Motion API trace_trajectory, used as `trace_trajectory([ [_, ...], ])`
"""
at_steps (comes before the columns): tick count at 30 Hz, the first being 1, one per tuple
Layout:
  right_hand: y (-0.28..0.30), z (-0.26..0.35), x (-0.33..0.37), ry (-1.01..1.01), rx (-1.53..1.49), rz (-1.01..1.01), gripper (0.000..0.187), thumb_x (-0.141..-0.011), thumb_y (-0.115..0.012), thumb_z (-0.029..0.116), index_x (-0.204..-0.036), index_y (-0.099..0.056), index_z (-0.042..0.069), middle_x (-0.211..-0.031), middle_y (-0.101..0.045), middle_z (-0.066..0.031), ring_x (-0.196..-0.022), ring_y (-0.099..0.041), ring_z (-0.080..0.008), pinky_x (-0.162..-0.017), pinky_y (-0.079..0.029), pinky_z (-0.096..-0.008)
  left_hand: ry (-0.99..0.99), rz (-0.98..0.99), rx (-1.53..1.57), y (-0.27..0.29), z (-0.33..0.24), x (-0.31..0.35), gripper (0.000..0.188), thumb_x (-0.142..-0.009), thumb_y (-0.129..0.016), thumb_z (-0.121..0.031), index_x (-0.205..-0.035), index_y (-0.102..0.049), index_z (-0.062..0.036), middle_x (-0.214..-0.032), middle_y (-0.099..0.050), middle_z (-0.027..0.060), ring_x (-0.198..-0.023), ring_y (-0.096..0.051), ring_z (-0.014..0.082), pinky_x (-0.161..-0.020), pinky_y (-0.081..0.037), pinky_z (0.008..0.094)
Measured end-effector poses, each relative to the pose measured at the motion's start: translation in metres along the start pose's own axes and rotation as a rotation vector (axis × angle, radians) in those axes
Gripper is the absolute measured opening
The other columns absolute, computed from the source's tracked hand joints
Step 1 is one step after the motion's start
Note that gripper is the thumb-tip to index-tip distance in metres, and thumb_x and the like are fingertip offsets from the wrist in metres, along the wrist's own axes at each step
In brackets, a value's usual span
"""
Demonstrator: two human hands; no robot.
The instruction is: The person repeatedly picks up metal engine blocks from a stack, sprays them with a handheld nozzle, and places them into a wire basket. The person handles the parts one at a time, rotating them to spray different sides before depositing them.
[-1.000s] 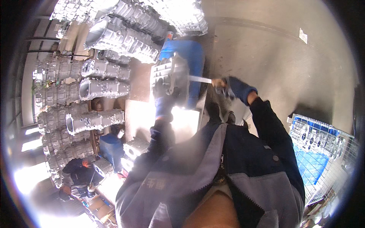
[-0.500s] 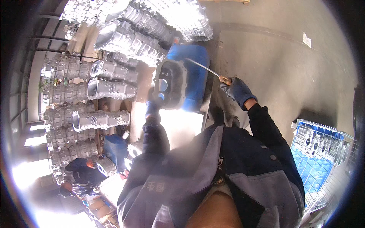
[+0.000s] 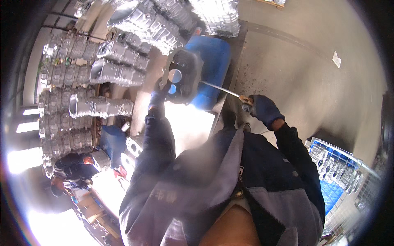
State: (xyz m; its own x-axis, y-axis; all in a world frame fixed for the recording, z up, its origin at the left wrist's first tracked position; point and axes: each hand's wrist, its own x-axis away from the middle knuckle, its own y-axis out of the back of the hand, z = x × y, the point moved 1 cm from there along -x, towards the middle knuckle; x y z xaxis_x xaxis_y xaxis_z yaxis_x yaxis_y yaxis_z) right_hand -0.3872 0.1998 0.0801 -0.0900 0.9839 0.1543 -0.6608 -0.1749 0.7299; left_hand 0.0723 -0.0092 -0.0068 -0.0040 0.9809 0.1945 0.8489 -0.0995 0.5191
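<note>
A grey metal housing casting [image 3: 192,80] with a dark hollow and two round openings stands at the bench, its open face towards me. My left hand [image 3: 156,101], in a dark blue glove, is closed on its left lower edge; the fingertips are partly hidden behind it. My right hand [image 3: 266,111], gloved too, is wrapped round the brown handle of a long thin metal tool [image 3: 223,89]. The tool's tip is at the right rim of the casting; whether it touches cannot be made out. Behind the casting lies a blue plastic drum [image 3: 215,53].
Rows of similar metal castings [image 3: 119,74] stand to the left and far side. A glaring white surface [image 3: 191,127] lies before the casting. At lower right is a wire cage [image 3: 336,164] with metal parts. Another person [image 3: 74,168] works at lower left.
The tool's tip has come from over the blue drum down to the casting's right rim. My right hand is a little lower and further right. The whole view has shifted slightly.
</note>
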Motion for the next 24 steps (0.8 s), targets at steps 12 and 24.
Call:
trace_trajectory([
  [12, -0.004, 0.049, 0.007, 0.193, -0.172, 0.188, 0.041, -0.080, -0.078, 0.042, -0.101, -0.071, 0.007, -0.090, -0.071, -0.0181, -0.084, -0.067, -0.0384, -0.075, -0.052, -0.0423, 0.003, 0.055, 0.317, 0.011, 0.006, 0.020, 0.058, -0.102, -0.051, -0.050, -0.141, -0.051, -0.0070, -0.128, -0.063, 0.0136, -0.114, -0.060, 0.0215, -0.092, -0.048, 0.0358],
  [24, 0.008, 0.101, -0.086, 0.009, -0.036, -0.006, 0.043, -0.087, -0.070, 0.049, -0.101, -0.071, 0.008, -0.092, -0.070, -0.0226, -0.089, -0.066, -0.0446, -0.073, -0.054, -0.0470, -0.142, 0.039, 0.352, 0.010, -0.042, 0.048, 0.054, -0.107, -0.040, -0.048, -0.139, -0.054, -0.0059, -0.132, -0.060, 0.0111, -0.125, -0.052, 0.0219, -0.105, -0.039, 0.0338],
])
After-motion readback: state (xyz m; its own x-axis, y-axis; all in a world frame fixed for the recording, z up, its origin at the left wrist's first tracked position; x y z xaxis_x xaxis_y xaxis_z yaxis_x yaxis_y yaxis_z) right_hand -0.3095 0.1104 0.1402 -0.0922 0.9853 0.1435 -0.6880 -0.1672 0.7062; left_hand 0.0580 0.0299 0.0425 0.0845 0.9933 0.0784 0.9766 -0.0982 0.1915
